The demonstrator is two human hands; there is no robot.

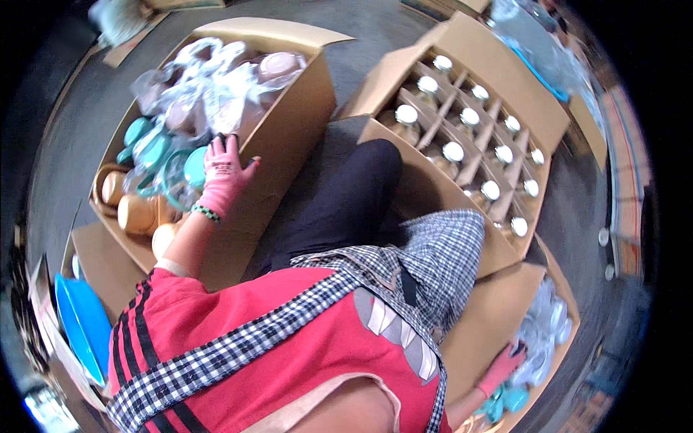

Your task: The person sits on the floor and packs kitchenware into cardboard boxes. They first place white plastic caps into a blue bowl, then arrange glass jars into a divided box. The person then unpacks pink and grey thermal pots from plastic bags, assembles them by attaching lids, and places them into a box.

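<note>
Left hand (pixel 225 173) (gloved in pink), fingers spread, beside teal ware (pixel 196 167) in the large box (pixel 292 144) left of the bottle carton (pixel 469 238); right hand (pixel 502 366), grip indeterminable, beside clear plastic ware (pixel 543 328) on that carton's near side.

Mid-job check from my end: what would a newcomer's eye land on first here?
Probably the rows of white-capped bottles in the divided carton at upper right. Next, the teal containers and orange containers in the open carton at upper left, where the pink-gloved left hand is spread at the right-hand rim. The blue basin-like thing at lower left also stands out.
</note>
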